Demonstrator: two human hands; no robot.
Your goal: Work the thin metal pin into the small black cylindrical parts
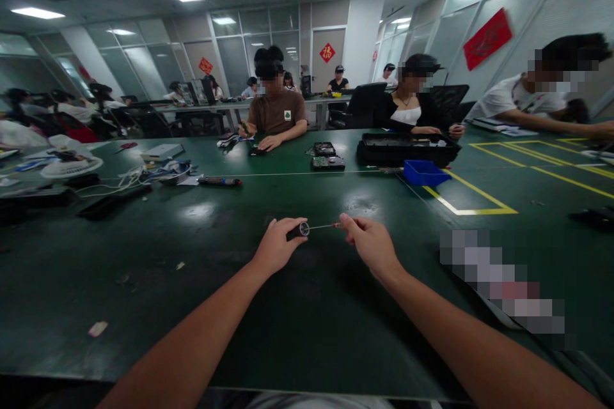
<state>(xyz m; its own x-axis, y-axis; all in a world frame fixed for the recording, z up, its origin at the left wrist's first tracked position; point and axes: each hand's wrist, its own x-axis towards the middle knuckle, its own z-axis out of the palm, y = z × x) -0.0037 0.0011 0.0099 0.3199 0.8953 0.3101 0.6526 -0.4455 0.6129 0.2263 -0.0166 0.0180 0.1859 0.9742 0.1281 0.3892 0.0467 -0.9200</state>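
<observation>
My left hand is closed around a small dark cylinder, whose pale, ringed round end faces right. A screwdriver is pinched in my right hand, its reddish handle mostly covered by the fingers. The thin metal shaft lies nearly level, and its tip meets the cylinder's round end; I cannot tell whether it reaches inside. Both hands are held over the green tabletop, near the middle of the view.
Across the table, a blue bin stands by a long black housing. Opened drive-like devices lie left of it. Cables and a dark rod-shaped tool are at left. A blurred-out object lies right. Several people sit around.
</observation>
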